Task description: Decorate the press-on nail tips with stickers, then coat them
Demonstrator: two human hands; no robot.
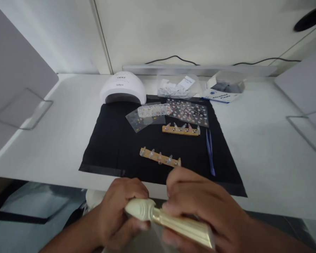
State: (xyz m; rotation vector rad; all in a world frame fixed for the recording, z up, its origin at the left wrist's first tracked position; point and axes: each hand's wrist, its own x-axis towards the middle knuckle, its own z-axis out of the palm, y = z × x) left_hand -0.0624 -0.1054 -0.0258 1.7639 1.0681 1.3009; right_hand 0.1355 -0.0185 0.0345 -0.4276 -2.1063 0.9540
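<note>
In front of the table's near edge, my left hand [123, 207] is closed round the pale cream, ridged body of a nail polish bottle [139, 208]. My right hand [197, 203] grips its long gold cap [185, 227]. The bottle lies tilted, and I cannot tell whether the cap is loose. Just beyond my hands, a wooden strip [155, 155] carries several small nail tips standing on it. A second strip with nail tips [181, 131] lies farther back. Blue tweezers [210, 153] rest to the right on the black mat [107, 147].
Nail sticker sheets [188, 111] and a clear bumpy strip [154, 110] lie at the mat's back. Behind stand a white nail lamp [123, 87], a clear tub of white packets [177, 86] and an alcohol pads box [222, 89]. Wire stands flank the white table [255, 140].
</note>
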